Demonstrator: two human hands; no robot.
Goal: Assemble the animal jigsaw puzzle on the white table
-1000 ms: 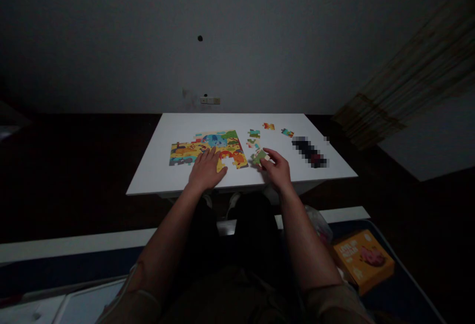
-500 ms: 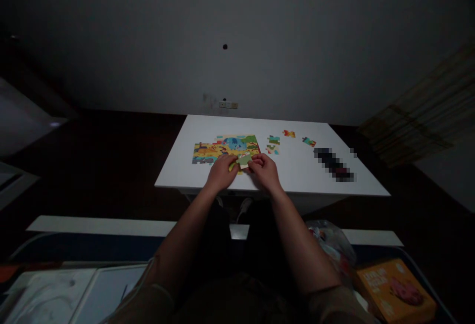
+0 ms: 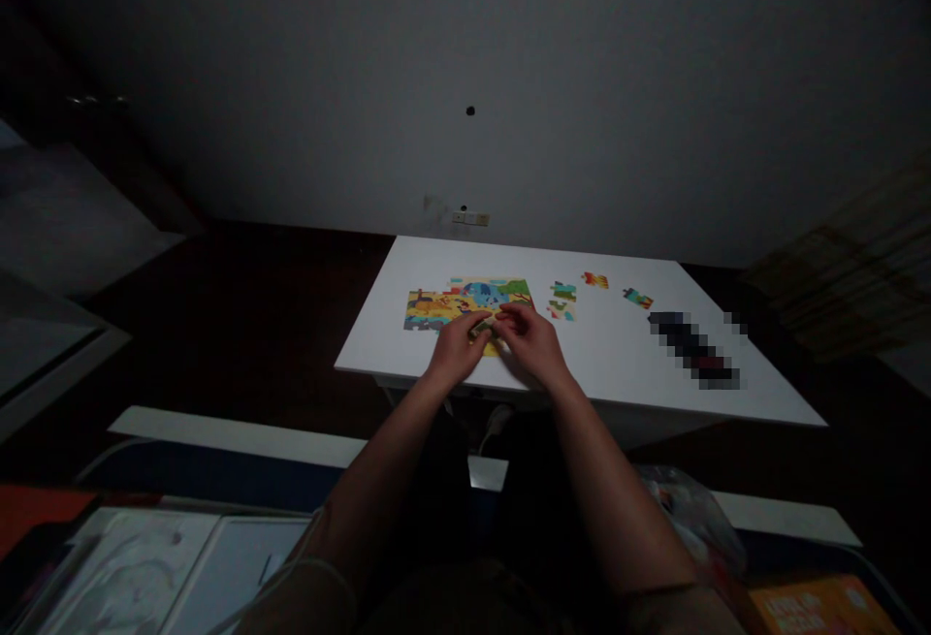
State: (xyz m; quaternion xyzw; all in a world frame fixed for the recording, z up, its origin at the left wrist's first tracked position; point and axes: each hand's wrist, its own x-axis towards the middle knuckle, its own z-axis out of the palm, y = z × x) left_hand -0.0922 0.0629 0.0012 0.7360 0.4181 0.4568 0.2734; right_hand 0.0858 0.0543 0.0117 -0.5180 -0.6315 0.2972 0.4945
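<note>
left hand beside right hand, fingers curled

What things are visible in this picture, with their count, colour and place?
Rectangular table: 1, white, centre
Partly joined animal jigsaw: 1, multicoloured, table's left
Loose jigsaw pieces: 4, multicoloured, right of jigsaw
Small jigsaw piece: 1, greenish, between hands
Pixelated patch: 1, dark, table's right
Wall: 1, grey, behind table
Socket panel: 1, pale, wall
Round spots: 2, black, wall
Hanging curtain: 1, brownish, far right
Printed box: 1, orange, lower right
Plastic bag: 1, transparent, beside box
Flat open case: 1, white, lower left
Seat surface: 1, dark blue, below
Left hand and right hand: 2, bare, at jigsaw
Forearms: 2, bare, lower centre
</note>
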